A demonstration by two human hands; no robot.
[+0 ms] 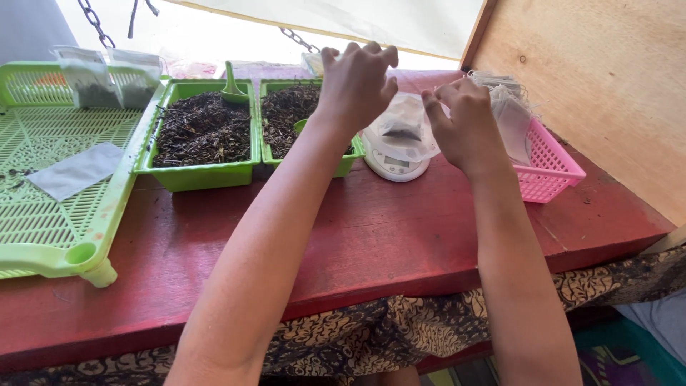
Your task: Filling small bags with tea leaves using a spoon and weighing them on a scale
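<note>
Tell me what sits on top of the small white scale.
A clear pouch holding a little dark leaf rests on the white scale, between the left hand and right hand. The pouch covers the platform.

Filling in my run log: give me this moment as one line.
left hand: holds pouch | right hand: holds pouch | pouch: on scale | left: two green tubs of dark leaves | right: pink basket

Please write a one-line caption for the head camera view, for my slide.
Two hands, left hand and right hand, hold a small bag over a white scale beside green trays.
</note>
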